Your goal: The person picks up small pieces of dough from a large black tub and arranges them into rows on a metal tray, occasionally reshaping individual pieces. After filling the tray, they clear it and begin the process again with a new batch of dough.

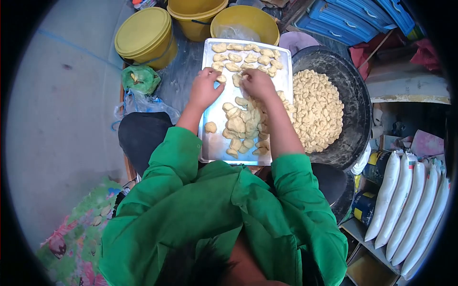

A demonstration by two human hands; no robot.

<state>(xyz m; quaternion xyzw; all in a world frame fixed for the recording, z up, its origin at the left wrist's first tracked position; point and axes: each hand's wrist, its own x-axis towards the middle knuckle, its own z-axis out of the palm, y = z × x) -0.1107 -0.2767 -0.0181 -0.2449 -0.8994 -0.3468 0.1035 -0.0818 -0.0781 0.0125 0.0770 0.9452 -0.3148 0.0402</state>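
Observation:
A metal tray (pixel 208 150) lies before me with pale yellow dough pieces on it. Toward its far end the pieces are spread in loose rows; nearer to me lies a heaped pile of dough pieces (pixel 236 125). My left hand (pixel 205 89), over the tray's left edge, has thumb and fingers closed about a small dough piece (pixel 221 79). Across from it, my right hand (pixel 259 86) pinches at another dough piece (pixel 237 80), its fingertips partly hidden. One round dough ball (pixel 210 127) sits apart at the left.
A large black basin (pixel 355 114) full of small dough pieces (pixel 317 112) stands right of the tray. Yellow buckets (pixel 145 40) line the back left, near a green plastic bag (pixel 140 79). Blue drawers (pixel 343 21) stand back right; several long white packages (pixel 400 205) lie at right.

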